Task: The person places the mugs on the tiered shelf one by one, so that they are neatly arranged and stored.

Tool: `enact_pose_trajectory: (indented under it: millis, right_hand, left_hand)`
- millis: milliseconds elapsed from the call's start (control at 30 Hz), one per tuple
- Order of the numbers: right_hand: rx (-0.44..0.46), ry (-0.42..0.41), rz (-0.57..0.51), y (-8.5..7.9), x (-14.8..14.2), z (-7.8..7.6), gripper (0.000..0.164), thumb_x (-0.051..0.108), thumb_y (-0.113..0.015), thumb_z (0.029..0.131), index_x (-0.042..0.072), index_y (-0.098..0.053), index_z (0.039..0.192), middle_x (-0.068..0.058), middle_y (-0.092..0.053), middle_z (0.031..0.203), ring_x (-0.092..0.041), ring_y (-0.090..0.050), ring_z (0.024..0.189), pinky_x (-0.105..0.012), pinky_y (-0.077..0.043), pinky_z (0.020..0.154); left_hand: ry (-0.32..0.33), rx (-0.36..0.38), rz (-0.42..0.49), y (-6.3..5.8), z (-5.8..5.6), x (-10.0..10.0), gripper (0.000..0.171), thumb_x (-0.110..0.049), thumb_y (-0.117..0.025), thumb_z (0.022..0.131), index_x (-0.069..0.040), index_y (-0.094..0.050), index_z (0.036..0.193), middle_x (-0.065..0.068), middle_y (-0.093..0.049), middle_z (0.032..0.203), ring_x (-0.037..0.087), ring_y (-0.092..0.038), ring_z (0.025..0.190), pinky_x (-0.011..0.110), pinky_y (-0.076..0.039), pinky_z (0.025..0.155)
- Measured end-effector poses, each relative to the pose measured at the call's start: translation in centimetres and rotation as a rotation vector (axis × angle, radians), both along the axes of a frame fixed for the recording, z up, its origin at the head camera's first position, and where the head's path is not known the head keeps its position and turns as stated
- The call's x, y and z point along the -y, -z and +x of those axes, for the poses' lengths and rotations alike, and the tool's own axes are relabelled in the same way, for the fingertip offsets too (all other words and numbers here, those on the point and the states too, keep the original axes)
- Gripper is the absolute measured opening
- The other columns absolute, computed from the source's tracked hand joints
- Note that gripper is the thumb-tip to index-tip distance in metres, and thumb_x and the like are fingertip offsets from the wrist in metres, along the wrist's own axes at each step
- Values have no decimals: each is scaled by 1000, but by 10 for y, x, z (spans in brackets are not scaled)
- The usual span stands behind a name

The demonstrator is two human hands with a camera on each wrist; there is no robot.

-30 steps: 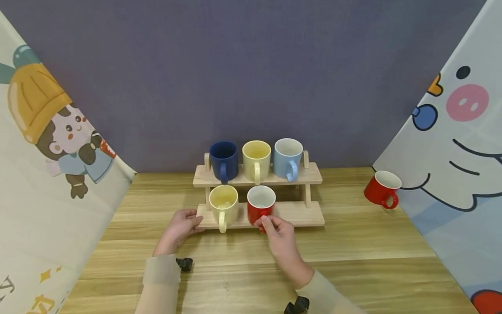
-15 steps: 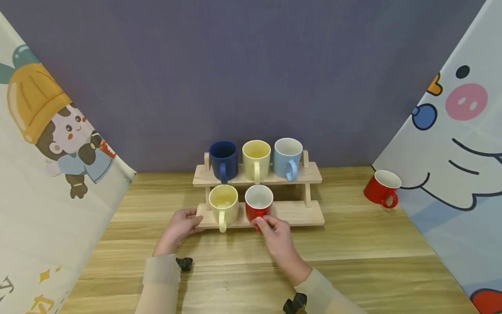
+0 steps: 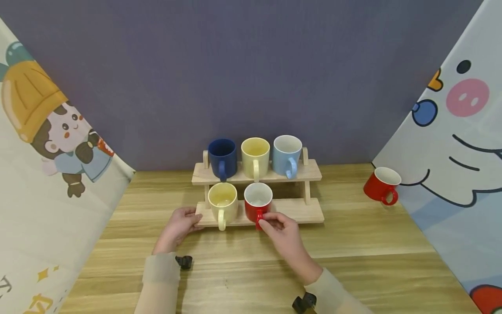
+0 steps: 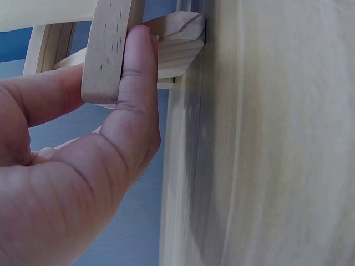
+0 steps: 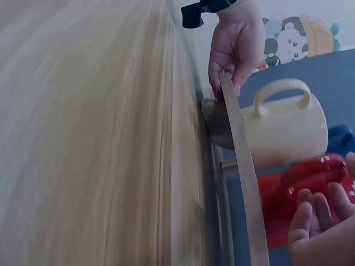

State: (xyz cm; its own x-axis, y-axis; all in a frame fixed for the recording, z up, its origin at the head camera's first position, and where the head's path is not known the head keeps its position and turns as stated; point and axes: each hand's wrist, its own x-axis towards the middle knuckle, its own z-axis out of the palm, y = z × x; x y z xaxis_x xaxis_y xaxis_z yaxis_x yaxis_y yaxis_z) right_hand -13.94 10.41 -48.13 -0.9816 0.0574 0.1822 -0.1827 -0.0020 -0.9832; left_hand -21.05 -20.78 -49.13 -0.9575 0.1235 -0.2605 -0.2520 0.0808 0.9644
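Note:
My left hand (image 3: 181,224) pinches the left end of the lower board of a two-tier wooden display rack (image 3: 298,211); the left wrist view shows thumb and fingers on both faces of the board (image 4: 105,61). A red mug (image 3: 257,205) with a white inside stands upright on that lower board, handle towards me. My right hand (image 3: 284,231) is just right of its handle, fingers loosely bent; the handle shows fully, and in the right wrist view the fingertips (image 5: 304,213) lie beside it, not round it. A pale yellow mug (image 3: 223,203) stands left of the red one.
On the upper tier stand a dark blue mug (image 3: 222,159), another yellow mug (image 3: 255,159) and a light blue mug (image 3: 287,157). A second red mug (image 3: 379,186) sits on the wooden table (image 3: 219,279) at the right, by the printed side cloth. A grey-blue cloth (image 3: 251,78) hangs behind.
The red mug on the rack has shifted slightly left. My right hand's fingers have come off its handle and moved a little right. The left hand keeps its place on the rack.

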Motion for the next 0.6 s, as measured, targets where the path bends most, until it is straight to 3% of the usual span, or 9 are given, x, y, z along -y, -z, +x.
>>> enact_pose_trajectory:
  millis: [233, 367, 600]
  right_hand:
    - [-104, 19, 7, -8, -31, 1, 22, 1, -75, 93, -11, -69, 110, -26, -69, 107, -24, -68, 95, -26, -60, 82]
    - [-158, 70, 6, -15, -58, -3, 20, -3, -71, 94, -13, -68, 112, -31, -68, 109, -19, -70, 96, -25, -60, 82]
    - [-158, 219, 81, -24, -113, -9, 22, 0, -71, 96, -14, -69, 113, -23, -72, 106, -13, -70, 93, -20, -58, 80]
  left_hand:
    - [-1, -8, 9, 1, -3, 1, 43, 5, -51, 104, 27, -36, 139, 32, -61, 117, 29, -67, 97, 38, -61, 84]
    - [-5, -7, 3, 1, -3, 1, 43, 5, -51, 104, 27, -36, 139, 31, -61, 116, 27, -67, 95, 39, -61, 84]
    - [3, -11, -2, 2, -3, 1, 42, 5, -51, 104, 27, -37, 137, 28, -61, 112, 26, -67, 93, 40, -61, 83]
